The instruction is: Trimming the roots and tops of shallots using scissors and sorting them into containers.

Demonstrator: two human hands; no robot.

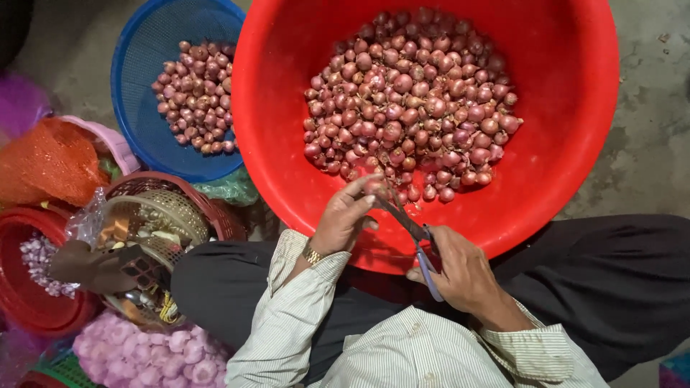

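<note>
floor: bare grey concrete (647, 144) | stained, gritty | light: dim, even

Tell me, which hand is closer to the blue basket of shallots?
Left. The left hand sits at the red basin's near rim, right of the blue basket; the right hand, holding scissors, lies farther right.

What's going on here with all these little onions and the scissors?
A seated person is working over a large round red plastic basin heaped with small reddish-purple shallots. The left hand pinches a single shallot at the basin's near rim, while the right hand holds blue-handled metal scissors with the blades pointing at that shallot. To the left, a round blue mesh basket holds a smaller pile of shallots.
</note>
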